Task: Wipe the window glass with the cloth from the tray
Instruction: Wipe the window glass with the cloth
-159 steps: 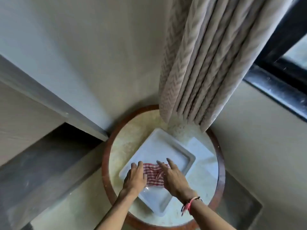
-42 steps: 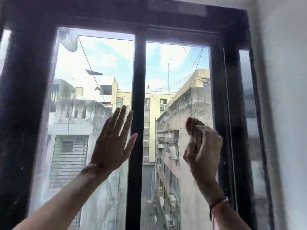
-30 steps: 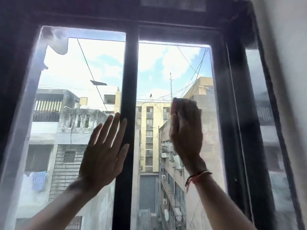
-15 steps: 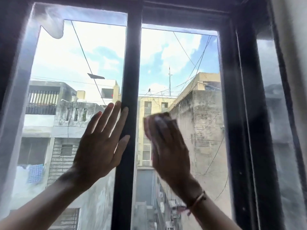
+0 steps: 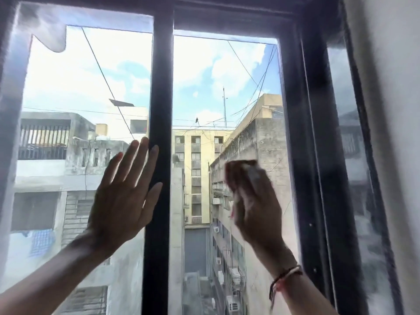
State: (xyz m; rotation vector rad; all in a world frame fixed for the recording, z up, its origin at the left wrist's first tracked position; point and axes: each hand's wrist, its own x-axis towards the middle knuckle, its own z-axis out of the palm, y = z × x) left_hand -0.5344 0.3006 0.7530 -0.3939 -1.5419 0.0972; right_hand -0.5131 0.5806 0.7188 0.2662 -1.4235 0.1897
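The window glass fills the view, split into two panes by a dark centre bar. My right hand presses the bunched red-and-white cloth flat against the right pane, about mid-height; only the cloth's top edge shows above my fingers. My left hand lies flat with spread fingers on the left pane, its fingertips touching the centre bar. The tray is out of view.
A dark window frame borders the right pane, with a narrow side pane and a pale wall beyond it. A grey smear or film patch sits at the left pane's top corner. Buildings and cables show outside.
My right hand with the cloth has slid rightward across the right pane since half a second ago, after sweeping left and down before that. My left hand has stayed flat on the left pane.
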